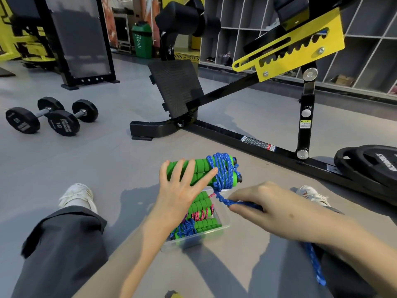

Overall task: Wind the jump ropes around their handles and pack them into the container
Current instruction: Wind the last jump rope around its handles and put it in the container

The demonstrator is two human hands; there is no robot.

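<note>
Two black hexagonal dumbbells (51, 117) lie far left on the grey floor (103, 160). The left hand (182, 186) grips paired green foam handles (199, 171), lying left-right above the clear plastic container (214, 231). The right hand (264, 203) pinches blue braided rope (223, 175); a black bench frame (247, 138) stands behind.

Blue rope (223, 171) partly wound round green handles (199, 171).

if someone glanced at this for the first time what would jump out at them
The bright green handles wound with blue rope, mid-frame, gripped by the left hand while the right hand pulls the rope's tail. Just below, a clear container on the floor holds more wound ropes. Behind, a black and yellow bench frame fills the upper right, with dumbbells at left.
</note>
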